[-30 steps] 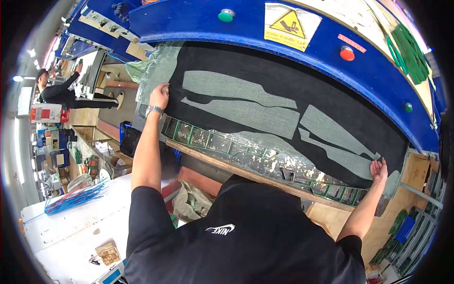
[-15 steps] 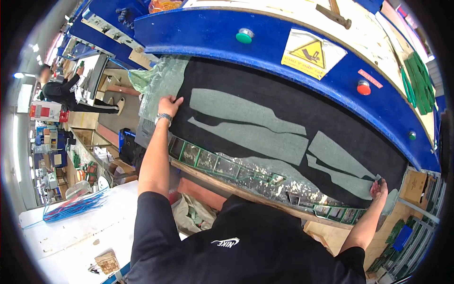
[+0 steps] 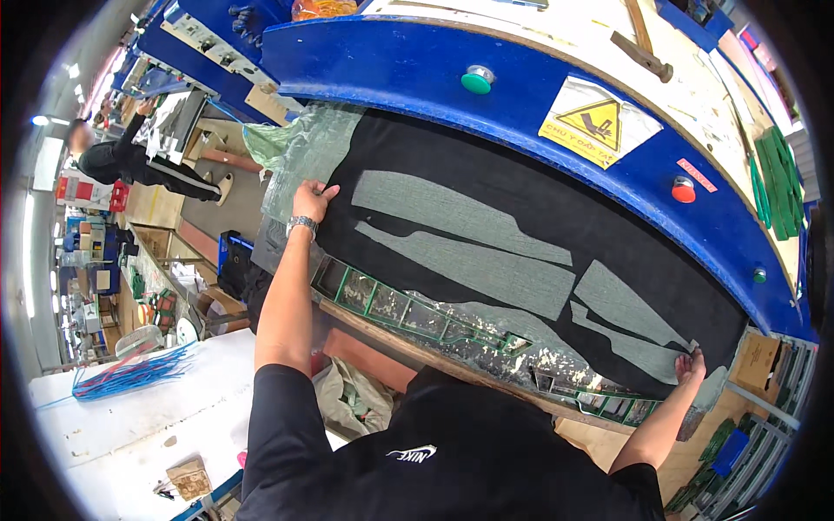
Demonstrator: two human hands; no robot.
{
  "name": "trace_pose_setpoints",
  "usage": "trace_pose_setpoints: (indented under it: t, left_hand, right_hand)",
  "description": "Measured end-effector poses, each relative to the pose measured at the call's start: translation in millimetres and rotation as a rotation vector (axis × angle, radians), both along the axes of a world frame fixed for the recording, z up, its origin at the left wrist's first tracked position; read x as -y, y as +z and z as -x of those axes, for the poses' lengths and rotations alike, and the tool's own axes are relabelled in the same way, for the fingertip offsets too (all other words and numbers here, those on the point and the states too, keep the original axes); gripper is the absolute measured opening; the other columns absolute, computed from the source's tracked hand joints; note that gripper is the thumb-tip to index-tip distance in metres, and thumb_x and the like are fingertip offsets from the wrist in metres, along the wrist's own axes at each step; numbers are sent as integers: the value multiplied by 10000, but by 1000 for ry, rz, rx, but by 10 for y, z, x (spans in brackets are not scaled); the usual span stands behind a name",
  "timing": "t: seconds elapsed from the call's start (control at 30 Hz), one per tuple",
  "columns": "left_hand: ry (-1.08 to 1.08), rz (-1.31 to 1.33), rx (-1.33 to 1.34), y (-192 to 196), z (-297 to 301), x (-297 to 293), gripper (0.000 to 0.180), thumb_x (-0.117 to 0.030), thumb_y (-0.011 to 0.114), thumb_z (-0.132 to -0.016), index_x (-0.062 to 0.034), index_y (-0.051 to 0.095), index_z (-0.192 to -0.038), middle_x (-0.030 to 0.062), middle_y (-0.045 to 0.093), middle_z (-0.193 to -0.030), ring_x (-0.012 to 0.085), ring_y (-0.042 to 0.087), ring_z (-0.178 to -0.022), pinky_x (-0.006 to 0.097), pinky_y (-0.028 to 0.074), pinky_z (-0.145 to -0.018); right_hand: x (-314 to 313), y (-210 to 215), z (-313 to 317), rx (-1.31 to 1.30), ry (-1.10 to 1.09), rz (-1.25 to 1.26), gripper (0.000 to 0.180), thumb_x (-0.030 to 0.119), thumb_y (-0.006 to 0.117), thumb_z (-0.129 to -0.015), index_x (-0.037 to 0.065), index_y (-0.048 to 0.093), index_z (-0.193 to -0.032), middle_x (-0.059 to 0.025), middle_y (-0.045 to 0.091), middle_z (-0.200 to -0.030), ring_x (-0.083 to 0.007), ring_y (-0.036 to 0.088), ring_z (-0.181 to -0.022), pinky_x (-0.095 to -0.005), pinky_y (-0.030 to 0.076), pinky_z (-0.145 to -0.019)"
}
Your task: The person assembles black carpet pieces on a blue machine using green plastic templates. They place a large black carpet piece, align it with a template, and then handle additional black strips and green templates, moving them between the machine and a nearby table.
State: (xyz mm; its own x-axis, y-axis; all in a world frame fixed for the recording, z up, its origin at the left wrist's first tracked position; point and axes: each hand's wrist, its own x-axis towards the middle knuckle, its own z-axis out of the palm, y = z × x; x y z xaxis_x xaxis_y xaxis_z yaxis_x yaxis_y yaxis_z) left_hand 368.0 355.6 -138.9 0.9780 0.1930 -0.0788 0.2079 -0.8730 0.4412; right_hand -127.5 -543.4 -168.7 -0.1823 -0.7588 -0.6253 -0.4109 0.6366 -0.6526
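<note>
The black sheet (image 3: 521,252) lies spread across the frame's centre, 4 grey cut pieces (image 3: 460,213) on it. The left hand (image 3: 310,201) pinches its upper-left edge; the right hand (image 3: 692,365) presses its lower-right corner, fingers curled. Spreading looks nearly done; smoothing remains.

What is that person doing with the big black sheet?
A person in a black shirt leans over a big blue machine with both arms spread wide. The left hand presses on the left end of a black sheet, and the right hand holds its far right end. Grey cut-out shapes lie on the sheet, and a crinkly clear film sticks out past the left end.
</note>
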Motion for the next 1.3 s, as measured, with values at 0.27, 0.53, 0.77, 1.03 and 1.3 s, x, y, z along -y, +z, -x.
trace_pose_setpoints:
  t: [0.27, 0.53, 0.77, 1.03, 1.3]
  left_hand:
    - [-3, 55, -85, 15, -146, 177, 395, -391, 804, -804, -14, 686, -820, 133, 686, -738, 225, 669, -707, 373, 502, -690]
    - [-2, -22, -106, -6, -155, 169, 393, -384, 798, -806, -27, 713, -947, 165, 719, -871, 317, 685, -836, 392, 514, -769]
    - [-243, -25, -231, 201, -234, 307, 465, -437, 716, -864, 26, 709, -900, 187, 702, -790, 278, 662, -718, 425, 469, -665]
    - [-240, -114, -44, -490, -491, -379, 457, -386, 797, -830, 52, 664, -823, 98, 648, -677, 162, 594, -650, 357, 481, -640]
    - [34, -103, -337, 540, -217, 624, 328, -439, 694, -869, -178, 735, -1064, 129, 672, -1213, 373, 586, -1202, 768, 210, -1061]
  right_hand:
    - [201, -220, -88, -88, 139, -78, 219, 392, 692, -908, 214, 610, -810, 61, 554, -689, -106, 504, -559, -271, 461, -495]
    - [374, -403, 105, -78, 61, -65, 161, 375, 682, -931, 218, 695, -963, 46, 643, -797, -121, 490, -562, -294, 469, -568]
    - [-624, 126, -307, -110, 158, 451, 316, 288, 797, -814, 7, 685, -722, -99, 696, -706, -185, 643, -559, -330, 554, -532]
    - [-504, 351, -834, 173, 16, 121, 224, 111, 715, -888, -85, 607, -883, -183, 680, -783, -301, 690, -610, -352, 628, -551]
    - [-1220, 533, -659, 188, 402, 163, 275, 163, 664, -938, -69, 587, -1064, -206, 655, -1025, -273, 677, -892, -326, 589, -787]
